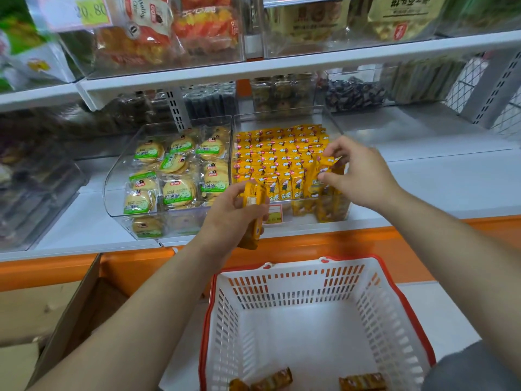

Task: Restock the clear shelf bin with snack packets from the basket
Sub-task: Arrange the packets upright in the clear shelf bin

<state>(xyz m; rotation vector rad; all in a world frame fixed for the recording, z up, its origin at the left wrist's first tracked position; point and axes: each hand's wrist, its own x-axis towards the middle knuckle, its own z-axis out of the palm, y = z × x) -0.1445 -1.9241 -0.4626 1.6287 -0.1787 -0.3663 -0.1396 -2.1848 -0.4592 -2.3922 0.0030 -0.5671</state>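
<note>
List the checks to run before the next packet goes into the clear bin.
1. Grip: the right hand pinches a yellow packet at the front right of the clear bin: ok.
2. Supply: the left hand holds spare packets: ok.
3. The stocked rows stand tidy: ok.
4. Room for more: cannot tell.
5. The basket holds a few loose packets: ok.

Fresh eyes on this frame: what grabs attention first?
The clear bin mid-shelf, packed with rows of yellow packets, draws the eye first; the right hand pinches packets at its front right corner. The left hand grips a small stack just before the bin, and the white basket below holds only a few loose packets along its near edge.
</note>
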